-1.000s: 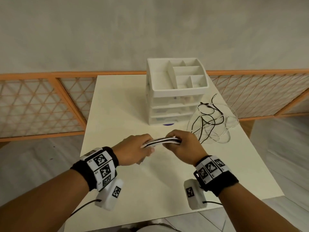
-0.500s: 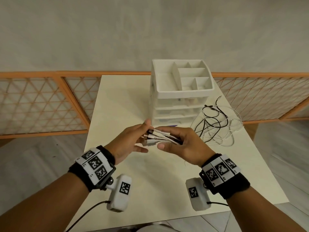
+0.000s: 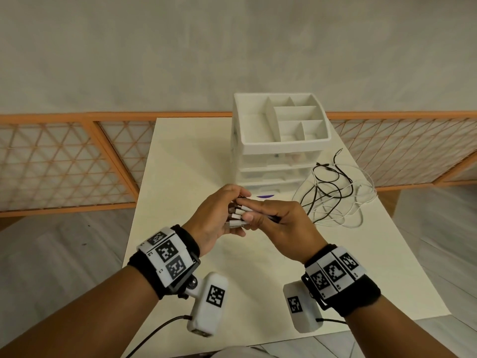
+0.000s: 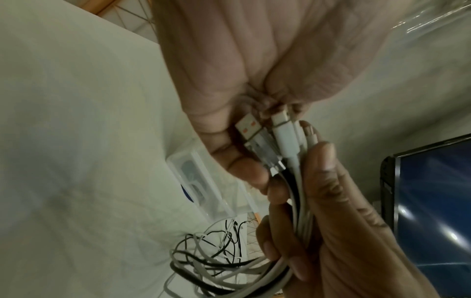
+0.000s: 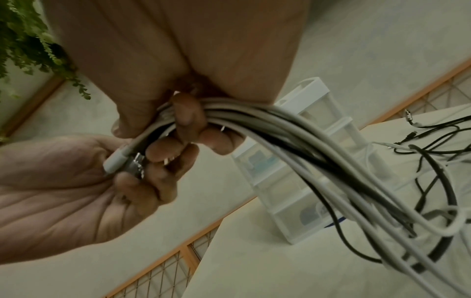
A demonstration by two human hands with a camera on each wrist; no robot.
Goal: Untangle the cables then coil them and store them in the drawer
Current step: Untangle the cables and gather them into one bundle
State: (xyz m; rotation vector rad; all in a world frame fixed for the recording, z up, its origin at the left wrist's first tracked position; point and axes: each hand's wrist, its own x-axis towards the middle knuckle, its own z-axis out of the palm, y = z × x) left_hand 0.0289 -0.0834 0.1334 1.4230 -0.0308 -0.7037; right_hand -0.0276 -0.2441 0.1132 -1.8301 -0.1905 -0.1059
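Several white and black cables are gathered into one bundle (image 5: 267,121), and my right hand (image 3: 273,218) grips it just behind the plugs. The plug ends (image 3: 236,215) stick out to the left. My left hand (image 3: 227,210) curls its fingers round them, among them a USB plug (image 4: 248,129) and a white plug (image 5: 116,159). The rest of the cables trail to a loose tangle (image 3: 335,197) on the table, right of the white drawer unit (image 3: 278,140). Its drawers look shut.
The cream table (image 3: 180,164) stands against an orange lattice fence (image 3: 64,164). The drawer unit has an open compartment tray (image 3: 296,120) on top. A dark screen (image 4: 433,201) shows in the left wrist view and a green plant (image 5: 25,30) in the right wrist view.
My left hand let go of the bundle stretched between both hands, opened beside the plugs, and now curls round the plug ends. Both hands moved closer to the drawer unit.
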